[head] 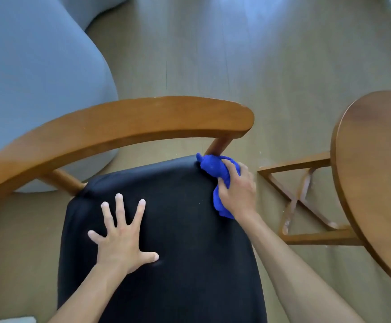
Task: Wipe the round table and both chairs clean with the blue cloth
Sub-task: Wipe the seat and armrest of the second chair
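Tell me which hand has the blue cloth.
The right hand grips the bunched blue cloth at the seat's back right corner. The left hand lies flat on the black seat, fingers spread, holding nothing.

At ten o'clock from where I stand sits a big rounded pale grey-blue upholstered seat, its curved side bulging toward the middle. Light wooden floorboards stretch from twelve to two o'clock, with bright window glare across them.
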Demonstrator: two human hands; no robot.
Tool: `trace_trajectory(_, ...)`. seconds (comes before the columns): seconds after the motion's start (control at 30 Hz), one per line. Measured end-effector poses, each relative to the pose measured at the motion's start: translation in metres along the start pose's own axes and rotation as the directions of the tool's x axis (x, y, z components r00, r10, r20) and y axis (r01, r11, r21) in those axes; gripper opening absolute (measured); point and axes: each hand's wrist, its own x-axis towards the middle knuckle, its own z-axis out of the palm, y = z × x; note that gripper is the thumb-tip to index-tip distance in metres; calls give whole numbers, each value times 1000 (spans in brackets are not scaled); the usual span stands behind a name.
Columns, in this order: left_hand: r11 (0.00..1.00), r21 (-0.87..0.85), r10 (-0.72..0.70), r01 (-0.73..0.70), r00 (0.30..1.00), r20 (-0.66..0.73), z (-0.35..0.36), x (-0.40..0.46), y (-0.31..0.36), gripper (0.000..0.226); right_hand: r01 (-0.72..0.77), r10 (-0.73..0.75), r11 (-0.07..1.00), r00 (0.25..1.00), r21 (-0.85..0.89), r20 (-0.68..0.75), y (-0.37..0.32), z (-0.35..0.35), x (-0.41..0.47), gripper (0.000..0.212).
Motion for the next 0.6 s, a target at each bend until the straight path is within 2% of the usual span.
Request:
trace_trajectory(0.17, 1000, 19, -17, 16, 1000, 12, -1, -1, 1, 138, -158, 161, 972, 987, 177, -7, -5, 6, 12, 44)
trace_trajectory(0.27, 1000, 16, -13, 12, 1000, 26, -1, -1, 1, 138, -277, 254, 907, 961, 316, 113, -2, 0, 20, 44)
trace_trajectory(0.4, 1000, 4, -11, 11, 1000, 23, -2, -1, 1, 139, -295, 273, 903, 955, 313, 112, -3, -2, 3, 43)
trace_trajectory(0.5, 1000, -3, -12, 12, 1000, 25, -3, -2, 1, 139, -189, 193, 969, 981, 162, -11, -5, 0, -54, 45)
trace_trajectory(0.6, 1000, -5, -16, 16, 999, 32, -5, -1, 1, 139, 71, -75, 996, 994, -56, -80, -14, 14, -119, 47)
